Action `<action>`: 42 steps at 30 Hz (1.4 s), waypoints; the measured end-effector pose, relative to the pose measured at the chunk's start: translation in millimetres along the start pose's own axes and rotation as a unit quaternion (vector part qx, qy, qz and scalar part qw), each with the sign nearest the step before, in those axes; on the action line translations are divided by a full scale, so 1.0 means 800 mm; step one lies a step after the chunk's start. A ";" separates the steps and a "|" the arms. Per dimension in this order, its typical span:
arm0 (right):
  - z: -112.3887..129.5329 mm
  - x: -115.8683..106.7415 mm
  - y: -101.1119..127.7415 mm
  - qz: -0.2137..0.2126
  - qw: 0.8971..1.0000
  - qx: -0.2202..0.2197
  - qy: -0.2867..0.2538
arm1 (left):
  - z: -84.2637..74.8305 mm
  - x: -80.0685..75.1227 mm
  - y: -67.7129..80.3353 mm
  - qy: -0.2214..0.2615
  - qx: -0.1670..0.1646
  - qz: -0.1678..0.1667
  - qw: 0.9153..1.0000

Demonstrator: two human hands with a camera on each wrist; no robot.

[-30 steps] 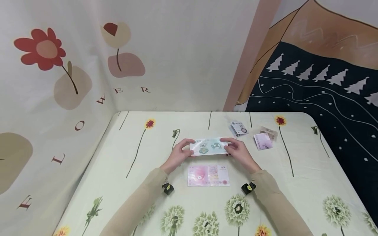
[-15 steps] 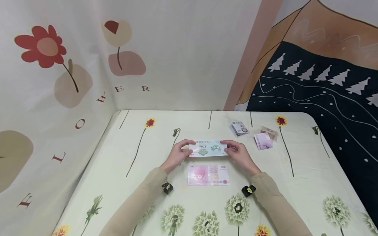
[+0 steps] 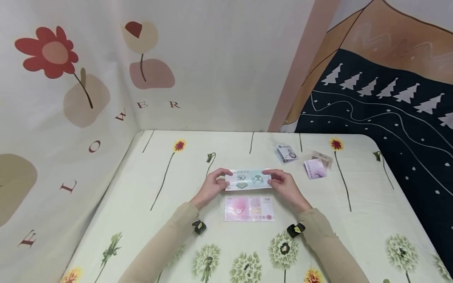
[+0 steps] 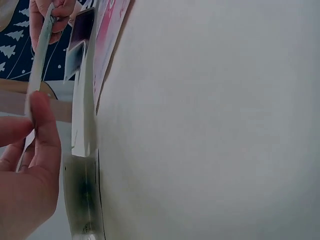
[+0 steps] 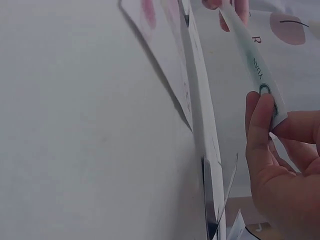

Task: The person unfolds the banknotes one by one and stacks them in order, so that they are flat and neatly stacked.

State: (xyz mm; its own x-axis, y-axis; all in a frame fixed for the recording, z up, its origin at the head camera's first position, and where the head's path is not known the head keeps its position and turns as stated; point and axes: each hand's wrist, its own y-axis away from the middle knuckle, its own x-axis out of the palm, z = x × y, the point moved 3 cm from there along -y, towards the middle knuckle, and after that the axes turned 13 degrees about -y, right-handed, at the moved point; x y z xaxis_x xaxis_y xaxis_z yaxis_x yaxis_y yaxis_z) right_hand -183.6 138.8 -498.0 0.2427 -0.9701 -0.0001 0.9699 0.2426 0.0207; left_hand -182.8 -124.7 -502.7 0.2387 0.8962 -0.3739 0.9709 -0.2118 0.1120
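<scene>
A greenish play banknote (image 3: 247,179) marked 50 is stretched flat between my two hands above the table. My left hand (image 3: 211,186) pinches its left end between thumb and fingers. At the opposite end, my right hand (image 3: 287,188) pinches it likewise. Both wrist views catch the note nearly edge-on; the right one shows printed "YUAN" beside the thumb and fingers (image 5: 262,120). Just nearer than the hands, a pink banknote (image 3: 249,209) marked 100 lies on the tablecloth, its print upside down. The hands cover the held note's two ends.
Beyond the right hand lie a folded grey-blue note (image 3: 286,153) marked 10, a folded purple note (image 3: 315,168) and a brownish one (image 3: 323,157) partly under it. The flowered tablecloth (image 3: 141,220) ends at printed curtains (image 3: 219,78) behind.
Both hands and the 50 note have come slightly nearer and lower in view, and the note has tilted a little. The other notes stay where they were.
</scene>
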 end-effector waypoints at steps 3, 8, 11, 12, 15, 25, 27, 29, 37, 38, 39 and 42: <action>-0.002 0.001 0.000 0.003 1.000 -0.004 -0.002 | 0.003 -0.001 0.000 -0.011 -0.008 -0.002 1.000; -0.002 0.001 0.000 0.006 1.000 0.002 -0.003 | 0.003 -0.004 0.001 -0.005 -0.016 0.008 1.000; -0.001 0.001 0.002 0.009 1.000 0.004 -0.015 | 0.004 -0.005 0.001 0.000 -0.021 0.018 1.000; -0.001 0.001 0.002 0.011 1.000 0.007 -0.021 | 0.003 -0.005 0.001 0.000 -0.021 0.019 1.000; -0.001 0.000 0.003 0.013 0.999 0.017 -0.038 | 0.003 -0.005 0.003 -0.001 -0.022 0.022 1.000; 0.006 0.000 0.015 0.034 0.998 0.054 -0.010 | -0.005 -0.008 0.018 -0.001 -0.018 0.055 0.998; 0.007 0.000 0.019 0.045 0.997 0.059 0.010 | -0.006 -0.008 0.021 0.000 -0.024 0.064 0.998; 0.006 0.001 0.023 0.054 0.997 0.058 0.025 | -0.001 -0.007 0.022 -0.006 -0.028 0.064 0.998; 0.027 0.009 0.035 0.077 0.995 0.037 0.052 | 0.002 -0.003 0.030 -0.029 -0.036 0.049 0.998; 0.033 0.011 0.036 0.080 0.995 0.033 0.056 | 0.003 -0.002 0.030 -0.031 -0.036 0.048 0.998; 0.038 0.012 0.037 0.082 0.994 0.029 0.061 | 0.003 -0.002 0.031 -0.034 -0.037 0.046 0.998; 0.038 0.011 0.036 0.086 0.993 0.024 0.075 | 0.004 0.000 0.031 -0.038 -0.037 0.040 0.998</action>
State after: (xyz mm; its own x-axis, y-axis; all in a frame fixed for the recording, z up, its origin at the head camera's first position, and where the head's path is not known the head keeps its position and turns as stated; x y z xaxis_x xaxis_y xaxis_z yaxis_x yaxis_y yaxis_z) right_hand -154.4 137.1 -467.1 0.4078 -0.9021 -0.1415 0.9129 0.3998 0.0818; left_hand -158.5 -131.4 -502.9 0.3195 0.8444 -0.4300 0.9449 -0.2499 0.2114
